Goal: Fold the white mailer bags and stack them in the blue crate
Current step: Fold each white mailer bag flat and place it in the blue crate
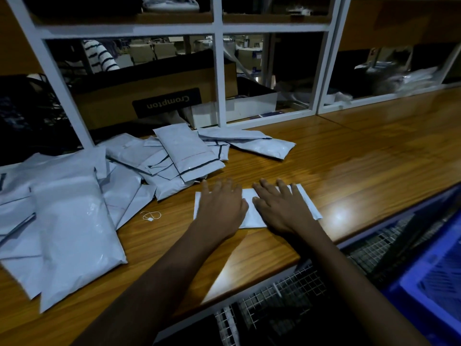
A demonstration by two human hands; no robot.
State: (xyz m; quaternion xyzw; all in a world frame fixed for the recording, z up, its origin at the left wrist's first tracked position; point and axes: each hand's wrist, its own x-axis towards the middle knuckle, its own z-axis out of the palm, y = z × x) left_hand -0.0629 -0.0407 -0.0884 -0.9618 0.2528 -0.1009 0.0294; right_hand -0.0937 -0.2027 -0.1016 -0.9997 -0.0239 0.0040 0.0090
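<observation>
Setting: We look down on a wooden table (349,156) in dim light. A white shelf frame (220,78) runs across the top of the frame behind it.
Left grip: The bare left grip (222,208) lies flat at the centre of the frame. It is released, fingers straight and slightly spread, pressing on the left half of a mailer bag.
Right grip: The right grip (280,208) sits just beside it, also flat and released, pressing on the bag's right half.
Mailer bag: The white mailer bag (252,220) lies flat on the table near its front edge. It is a narrow strip running left to right, with both ends showing past the grips.
Pile: A loose pile of mailer bags (184,156) overlaps above and left of centre. Larger bags (72,221) fill the left edge.
Blue crate: The blue crate (429,283) is at the lower right, below the table's front edge and apart from the bag. We cannot tell what it holds.
Other: A small string loop (151,216) lies left of the left grip. A cardboard box (119,101) marked "Crompton" stands behind the frame.
</observation>
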